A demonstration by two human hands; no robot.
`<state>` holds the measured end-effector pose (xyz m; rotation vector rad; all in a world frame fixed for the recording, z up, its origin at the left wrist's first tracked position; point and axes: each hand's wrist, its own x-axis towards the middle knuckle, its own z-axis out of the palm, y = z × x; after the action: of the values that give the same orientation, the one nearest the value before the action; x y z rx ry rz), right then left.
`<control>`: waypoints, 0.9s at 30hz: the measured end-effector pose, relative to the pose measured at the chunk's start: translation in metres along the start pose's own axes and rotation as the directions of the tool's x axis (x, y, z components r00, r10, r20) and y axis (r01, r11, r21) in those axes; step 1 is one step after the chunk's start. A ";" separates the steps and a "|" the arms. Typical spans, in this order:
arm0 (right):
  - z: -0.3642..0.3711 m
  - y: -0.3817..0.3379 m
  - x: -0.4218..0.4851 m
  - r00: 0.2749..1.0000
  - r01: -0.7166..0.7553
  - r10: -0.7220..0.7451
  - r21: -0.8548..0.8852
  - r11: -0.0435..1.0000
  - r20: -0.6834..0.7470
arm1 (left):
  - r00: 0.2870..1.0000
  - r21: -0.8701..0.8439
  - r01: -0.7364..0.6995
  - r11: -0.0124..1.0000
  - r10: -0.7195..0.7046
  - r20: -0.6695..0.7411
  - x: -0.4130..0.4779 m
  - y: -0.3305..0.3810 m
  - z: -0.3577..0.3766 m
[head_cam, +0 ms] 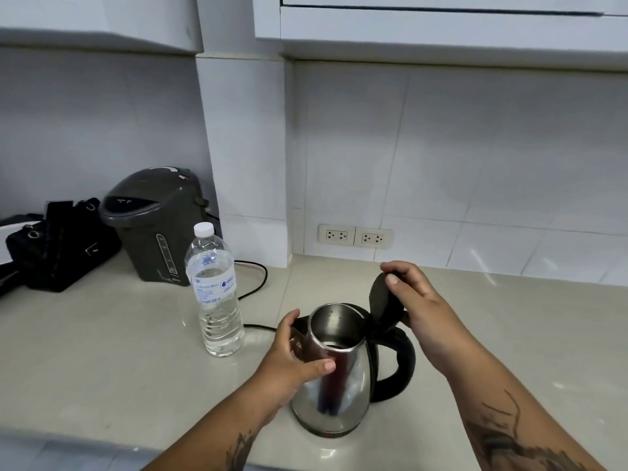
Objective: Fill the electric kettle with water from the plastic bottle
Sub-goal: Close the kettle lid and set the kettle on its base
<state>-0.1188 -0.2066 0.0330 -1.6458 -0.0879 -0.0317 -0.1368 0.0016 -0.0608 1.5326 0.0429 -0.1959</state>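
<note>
A stainless steel electric kettle (343, 396) with a black handle stands on the counter in front of me. Its black lid (382, 302) is swung up and open, and the inside looks dark and empty. My left hand (292, 355) wraps around the kettle's upper body on the left side. My right hand (418, 297) pinches the raised lid by its top edge. A clear plastic water bottle (215, 294), nearly full and with its white cap on, stands upright just left of the kettle, apart from both hands.
A grey electric hot water pot (153, 226) stands at the back left with its black cord (255, 283) trailing toward the kettle. A black bag (57, 246) lies at the far left. Two wall sockets (355, 236) sit in the tiled wall behind. The counter's front edge (102, 443) runs near me.
</note>
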 end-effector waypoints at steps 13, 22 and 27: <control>0.061 0.024 0.033 0.980 0.165 -0.090 -0.481 0.861 0.175 | 1.000 0.090 -0.024 0.996 0.024 -0.003 0.009 -0.014 -0.009; 0.073 0.032 0.026 0.996 0.059 0.028 -0.851 0.522 0.086 | 0.999 0.091 -0.042 0.995 0.042 -0.005 0.010 -0.020 -0.010; 0.073 0.035 0.030 0.997 0.063 0.009 -0.864 0.499 0.078 | 0.999 0.102 -0.054 0.993 0.054 -0.003 0.012 -0.021 -0.010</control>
<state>-0.0889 -0.1349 -0.0050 -2.6940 -0.1736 -0.0449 -0.1275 0.0098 -0.0834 1.6342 -0.0039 -0.1525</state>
